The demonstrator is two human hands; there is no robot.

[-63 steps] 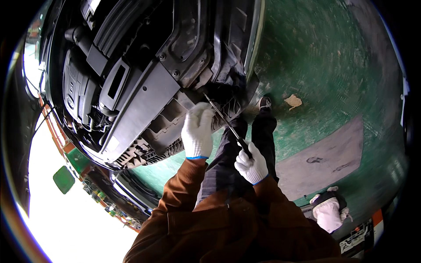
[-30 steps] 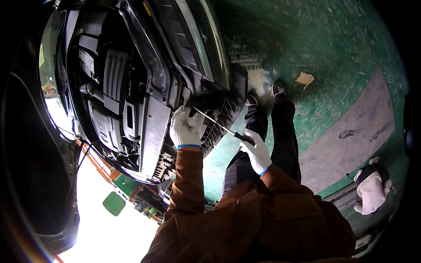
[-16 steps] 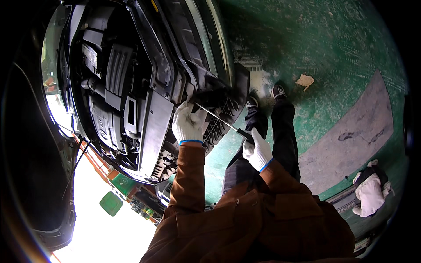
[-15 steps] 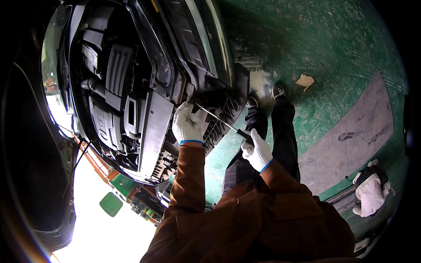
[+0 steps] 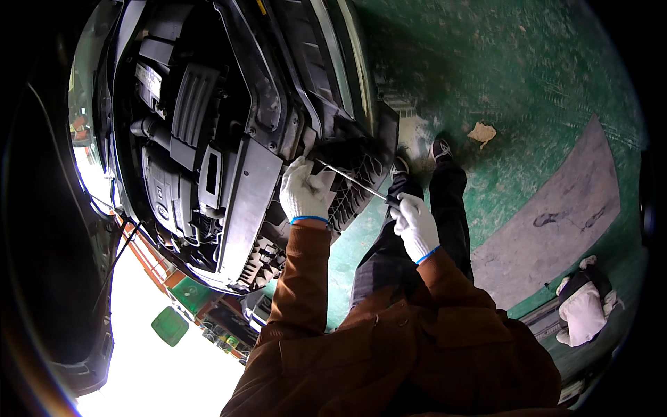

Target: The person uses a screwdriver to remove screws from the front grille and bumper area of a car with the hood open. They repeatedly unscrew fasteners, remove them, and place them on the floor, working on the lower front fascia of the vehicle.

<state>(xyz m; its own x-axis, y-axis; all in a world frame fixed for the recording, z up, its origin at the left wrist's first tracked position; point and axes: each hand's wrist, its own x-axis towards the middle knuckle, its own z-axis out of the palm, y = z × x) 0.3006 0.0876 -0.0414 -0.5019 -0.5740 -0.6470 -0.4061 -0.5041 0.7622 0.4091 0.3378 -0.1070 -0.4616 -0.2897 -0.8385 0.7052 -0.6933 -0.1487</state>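
Note:
My right hand (image 5: pixel 415 226), in a white knitted glove, is closed around the dark handle of a screwdriver (image 5: pixel 354 178). The long metal shaft slants up and left, its tip at the front edge of a car (image 5: pixel 251 184) whose engine bay is open. Beside that tip is my left hand (image 5: pixel 304 191), gloved the same way, with its fingers curled in at the panel edge; what they pinch, if anything, is hidden. Just right of the left hand, a black mesh grille (image 5: pixel 356 198) shows below a dark opening in the car's front.
The raised hood (image 5: pixel 55 229) fills the left side. On the green floor (image 5: pixel 514 83) lie a crumpled scrap (image 5: pixel 482 133) and a grey sheet (image 5: pixel 556 215). At the lower right rests a black and white bundle (image 5: pixel 583 306). My feet stand close to the bumper.
My right hand has risen slightly, and the screwdriver slants a little less steeply. My left hand stays at the panel edge. The whole view has shifted a little.

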